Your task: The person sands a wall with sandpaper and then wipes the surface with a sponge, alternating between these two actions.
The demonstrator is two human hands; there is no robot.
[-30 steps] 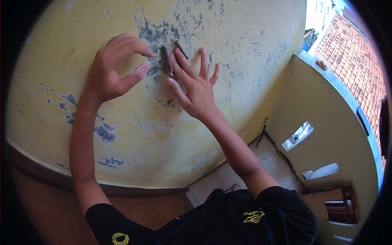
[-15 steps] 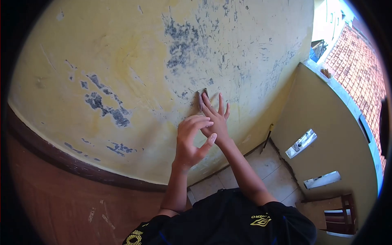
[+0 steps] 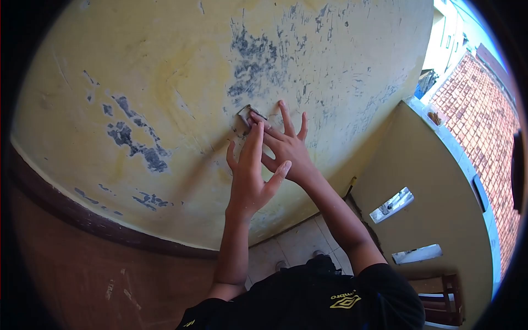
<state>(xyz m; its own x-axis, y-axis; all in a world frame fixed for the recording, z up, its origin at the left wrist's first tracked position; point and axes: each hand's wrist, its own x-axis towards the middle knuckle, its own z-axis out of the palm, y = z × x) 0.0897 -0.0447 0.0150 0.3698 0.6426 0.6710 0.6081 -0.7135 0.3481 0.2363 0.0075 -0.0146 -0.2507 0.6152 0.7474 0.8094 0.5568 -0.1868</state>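
A small flat piece with a dark edge point(image 3: 244, 114), perhaps folded sandpaper or a blade, lies against the worn yellow wall point(image 3: 181, 71). My right hand point(image 3: 290, 153) presses it there with its forward fingertips, while the other fingers spread over the wall. Just below, my left hand point(image 3: 248, 179) reaches up with its thumb and fingers apart, its longest fingertips right at the right hand's fingertips and the lower edge of the piece. Dark bare patches point(image 3: 250, 60) show above the hands, where the paint has come off.
A brown surface point(image 3: 71, 247) borders the wall at lower left, with pale floor tiles point(image 3: 286, 245) beneath me. At right stands a low wall point(image 3: 440, 181) with slot openings. A yellow-tipped stick point(image 3: 352, 183) leans in the corner, and a wooden chair point(image 3: 448, 300) is at lower right.
The flat piece has shifted left and slightly up along the wall under my right hand, and turned. My left hand has stretched its fingers up from near the right hand's palm to the piece.
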